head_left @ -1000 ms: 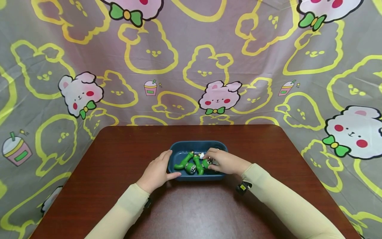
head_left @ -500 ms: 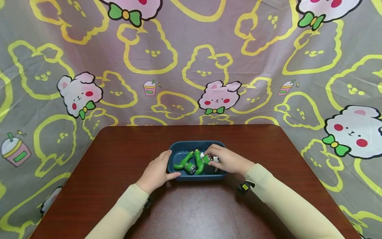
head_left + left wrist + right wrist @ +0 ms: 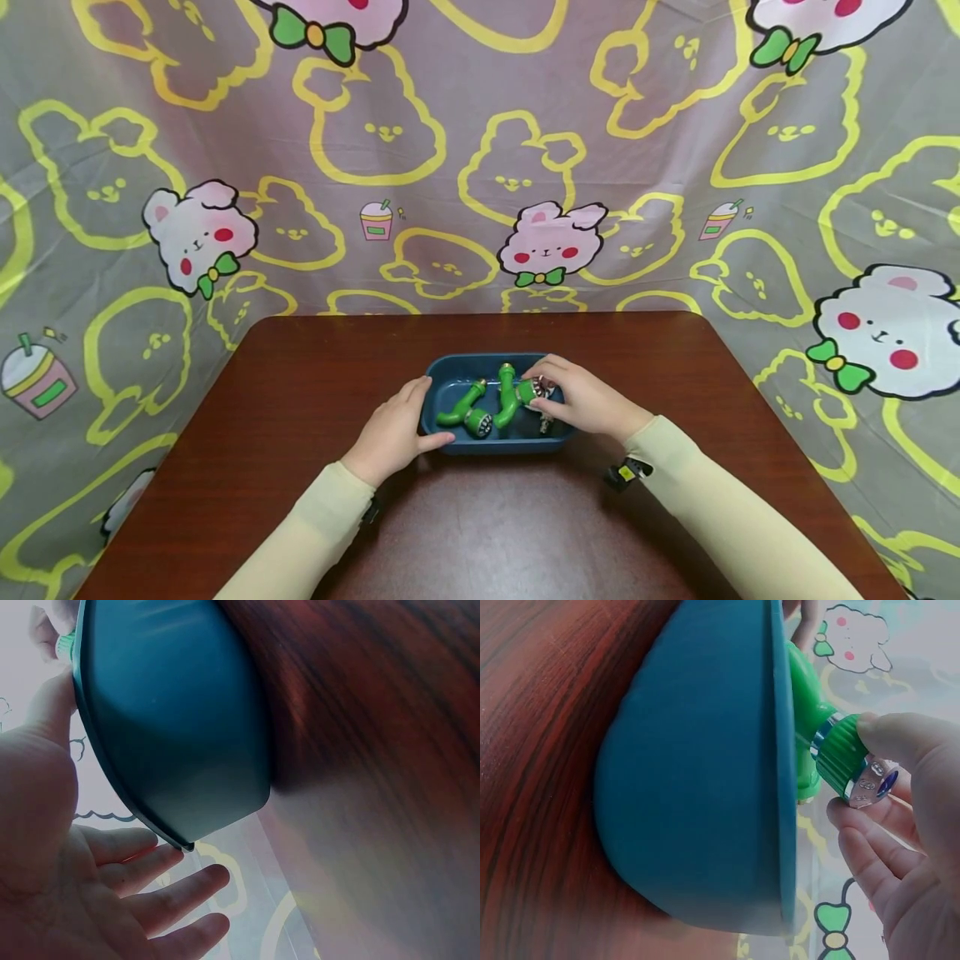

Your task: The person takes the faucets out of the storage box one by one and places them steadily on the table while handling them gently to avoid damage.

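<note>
A blue plastic bin (image 3: 495, 447) stands on the table between both hands. My right hand (image 3: 588, 402) pinches the ribbed knob of a green tap (image 3: 507, 398), thumb on the green ribs and fingertips at the chrome end, as the right wrist view shows. The held tap's curved body slants over the bin, its brass-tipped end toward the back. A second green tap (image 3: 456, 417) lies in the bin's left half, its chrome-faced knob toward the front. My left hand (image 3: 386, 435) rests against the bin's left end, fingers extended, thumb at the front rim.
Small silvery pieces (image 3: 546, 423) show in the bin's right end, partly hidden by the right hand. The brown wooden table (image 3: 495, 517) extends around the bin. A patterned cloth (image 3: 427, 192) hangs behind the table and along both sides.
My right hand has moved right and a little back, lifting and turning the tap away from the other one. More of the bin's right floor shows. My left hand has stayed put.
</note>
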### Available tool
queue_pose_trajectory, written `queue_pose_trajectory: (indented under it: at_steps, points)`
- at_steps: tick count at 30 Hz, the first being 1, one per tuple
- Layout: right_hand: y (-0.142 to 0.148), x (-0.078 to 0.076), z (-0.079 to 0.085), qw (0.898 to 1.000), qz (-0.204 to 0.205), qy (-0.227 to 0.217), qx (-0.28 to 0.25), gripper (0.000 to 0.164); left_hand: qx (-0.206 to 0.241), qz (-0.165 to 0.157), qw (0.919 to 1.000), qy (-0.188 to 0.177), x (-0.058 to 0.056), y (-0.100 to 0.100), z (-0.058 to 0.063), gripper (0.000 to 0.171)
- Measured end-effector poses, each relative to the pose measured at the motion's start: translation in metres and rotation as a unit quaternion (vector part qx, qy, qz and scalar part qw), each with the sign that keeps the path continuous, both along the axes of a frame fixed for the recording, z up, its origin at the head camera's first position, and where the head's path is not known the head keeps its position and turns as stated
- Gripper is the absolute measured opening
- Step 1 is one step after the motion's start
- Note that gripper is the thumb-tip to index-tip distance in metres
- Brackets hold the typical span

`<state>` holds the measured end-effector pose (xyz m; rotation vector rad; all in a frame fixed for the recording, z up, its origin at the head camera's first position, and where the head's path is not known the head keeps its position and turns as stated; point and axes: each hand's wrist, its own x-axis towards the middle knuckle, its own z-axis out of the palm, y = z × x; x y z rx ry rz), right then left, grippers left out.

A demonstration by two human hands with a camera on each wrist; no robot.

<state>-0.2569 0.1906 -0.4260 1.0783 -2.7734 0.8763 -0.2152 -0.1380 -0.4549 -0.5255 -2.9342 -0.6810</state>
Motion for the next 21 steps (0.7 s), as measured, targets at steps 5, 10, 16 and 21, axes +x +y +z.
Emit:
queue_pose_trajectory:
  at_steps: [5, 10, 16, 21]
  points:
    - [0.007, 0.002, 0.003, 0.999, -0.019, 0.022, -0.013, 0.043, 0.002, 0.0, 1.0, 0.003, 0.0, 0.0, 0.001, 0.099]
    - [0.014, 0.003, 0.005, 0.998, -0.045, 0.042, -0.03, 0.043, 0.002, 0.0, 1.0, 0.005, 0.0, 0.0, 0.001, 0.099]
    - [0.021, 0.002, 0.007, 0.994, -0.076, 0.058, -0.057, 0.041, 0.003, -0.001, 1.0, 0.006, 0.0, 0.0, 0.001, 0.099]
    - [0.029, 0.0, 0.006, 0.989, -0.104, 0.081, -0.063, 0.042, 0.003, 0.0, 1.0, 0.005, 0.0, 0.0, 0.001, 0.099]
